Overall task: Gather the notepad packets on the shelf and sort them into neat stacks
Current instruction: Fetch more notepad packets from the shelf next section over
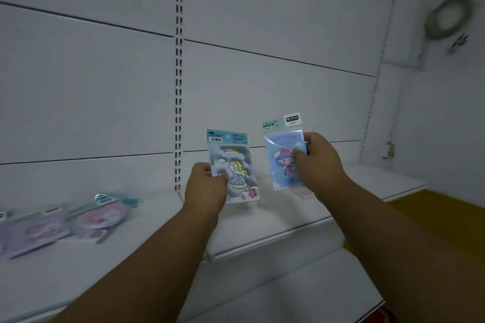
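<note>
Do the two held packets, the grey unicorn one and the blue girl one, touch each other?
Apart. The head view shows white back panel between the grey unicorn packet and the blue girl packet.

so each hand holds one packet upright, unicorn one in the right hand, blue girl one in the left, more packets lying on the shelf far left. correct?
Hands are swapped. The head view shows the unicorn packet in the left hand and the blue girl packet in the right hand. The rest holds: both are held upright, and more packets lie on the shelf at far left.
</note>
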The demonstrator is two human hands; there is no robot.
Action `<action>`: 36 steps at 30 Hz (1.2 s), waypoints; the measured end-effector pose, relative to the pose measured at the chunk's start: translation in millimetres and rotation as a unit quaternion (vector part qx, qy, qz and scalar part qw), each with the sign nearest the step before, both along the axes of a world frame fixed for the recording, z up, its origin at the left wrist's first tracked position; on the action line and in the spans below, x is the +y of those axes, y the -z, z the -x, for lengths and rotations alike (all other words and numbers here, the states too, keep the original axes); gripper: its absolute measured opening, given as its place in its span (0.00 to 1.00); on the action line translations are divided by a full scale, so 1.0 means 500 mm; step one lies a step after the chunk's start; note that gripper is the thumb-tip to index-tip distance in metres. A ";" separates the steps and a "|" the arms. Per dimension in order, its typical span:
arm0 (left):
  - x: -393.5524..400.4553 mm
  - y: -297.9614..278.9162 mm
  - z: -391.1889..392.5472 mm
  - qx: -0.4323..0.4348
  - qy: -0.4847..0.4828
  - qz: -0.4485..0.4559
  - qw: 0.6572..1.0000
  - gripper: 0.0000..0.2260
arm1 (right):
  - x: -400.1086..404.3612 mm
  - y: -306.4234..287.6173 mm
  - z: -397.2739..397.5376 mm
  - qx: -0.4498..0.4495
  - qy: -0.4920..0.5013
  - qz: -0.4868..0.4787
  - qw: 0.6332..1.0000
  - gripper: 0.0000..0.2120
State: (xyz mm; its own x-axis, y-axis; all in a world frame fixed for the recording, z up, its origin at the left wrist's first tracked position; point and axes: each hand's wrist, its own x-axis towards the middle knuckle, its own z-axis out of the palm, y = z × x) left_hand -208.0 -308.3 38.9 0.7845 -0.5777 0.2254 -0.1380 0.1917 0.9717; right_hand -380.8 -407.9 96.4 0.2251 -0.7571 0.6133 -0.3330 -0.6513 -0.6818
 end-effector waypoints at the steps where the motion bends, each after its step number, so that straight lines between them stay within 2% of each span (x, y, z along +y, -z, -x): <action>1: -0.029 0.000 0.018 0.000 0.003 -0.003 1.000 0.05 | -0.029 0.001 0.016 0.003 0.000 -0.001 1.000 0.10; 7: -0.181 0.002 0.072 -0.003 0.008 -0.026 1.000 0.06 | -0.191 0.021 0.064 0.018 0.007 -0.018 1.000 0.09; 11: -0.269 -0.004 0.062 0.014 -0.001 -0.015 1.000 0.07 | -0.291 0.038 0.063 0.058 0.007 -0.084 0.995 0.13; 15: -0.340 -0.002 0.054 0.045 -0.004 -0.009 0.999 0.06 | -0.394 0.066 0.041 0.151 0.041 -0.117 0.981 0.11; 21: -0.419 0.013 0.071 0.057 -0.017 -0.006 0.998 0.06 | -0.500 0.113 -0.007 0.320 -0.006 -0.161 0.934 0.12; 23: -0.445 0.009 0.078 0.052 -0.031 -0.004 0.998 0.05 | -0.527 0.122 -0.019 0.353 -0.022 -0.153 0.923 0.12; 27: -0.495 0.009 0.107 0.066 -0.071 0.008 0.995 0.05 | -0.568 0.146 -0.032 0.456 -0.047 -0.033 0.888 0.10; 30: -0.524 0.013 0.128 0.086 -0.075 0.011 0.993 0.05 | -0.607 0.149 -0.024 0.406 -0.084 -0.033 0.909 0.09; 32: -0.548 0.011 0.149 0.102 -0.077 0.007 0.992 0.05 | -0.645 0.132 -0.009 0.292 -0.145 -0.099 0.940 0.11; 33: -0.561 0.011 0.161 0.104 -0.073 0.004 0.992 0.06 | -0.657 0.117 0.002 0.198 -0.203 -0.179 0.942 0.13; 34: -0.575 0.013 0.175 0.104 -0.063 0.001 0.993 0.06 | -0.665 0.101 0.017 0.113 -0.262 -0.257 0.923 0.14; 35: -0.590 0.015 0.193 0.106 -0.050 -0.005 0.993 0.07 | -0.676 0.089 0.029 0.053 -0.298 -0.300 0.904 0.15; 36: -0.608 0.019 0.214 0.113 -0.033 -0.015 0.993 0.07 | -0.690 0.080 0.042 0.029 -0.317 -0.307 0.897 0.15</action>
